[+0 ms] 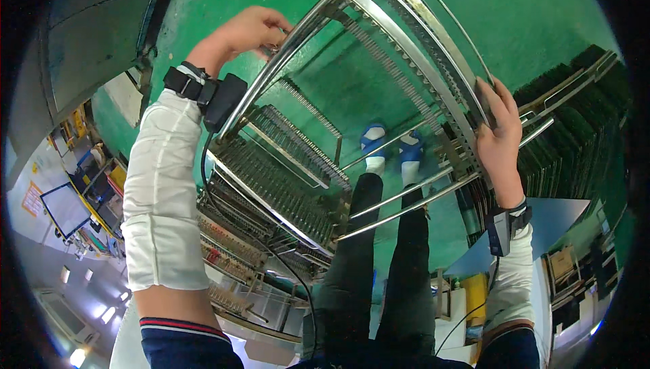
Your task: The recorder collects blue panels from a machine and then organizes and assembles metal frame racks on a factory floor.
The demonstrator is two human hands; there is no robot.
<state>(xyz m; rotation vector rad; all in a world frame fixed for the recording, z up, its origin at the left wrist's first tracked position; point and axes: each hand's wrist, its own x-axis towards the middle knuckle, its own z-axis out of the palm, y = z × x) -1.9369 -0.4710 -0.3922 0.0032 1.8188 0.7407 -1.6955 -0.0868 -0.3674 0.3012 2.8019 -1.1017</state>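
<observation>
A view looking straight down from a person's head onto both arms, which hold up an empty metal slotted rack (379, 91) above a green floor (528, 24). The left hand (247, 30) is curled shut around the rack's bright tubular frame at its upper left edge. The right hand (500, 135) is closed over the frame's right side, fingers (489, 98) wrapped round the bars. Each wrist wears a small black strapped device, and white sleeve covers run up both forearms.

The rack is tilted in the air, held between the two hands and clear of the floor; its toothed comb rails are bare, with nothing slotted in. Through its open frame the person's dark trousers and blue-and-white shoes (389, 144) show on the floor below. Just under its left end sit more slotted racks (271, 186), stacked close together. To the right stands another rack filled with dark green boards (575, 139).

The step in hand appears to be carrying or positioning the empty rack. Any next move would call for a firm two-handed grip and a level set-down clear of the neighbouring racks.
</observation>
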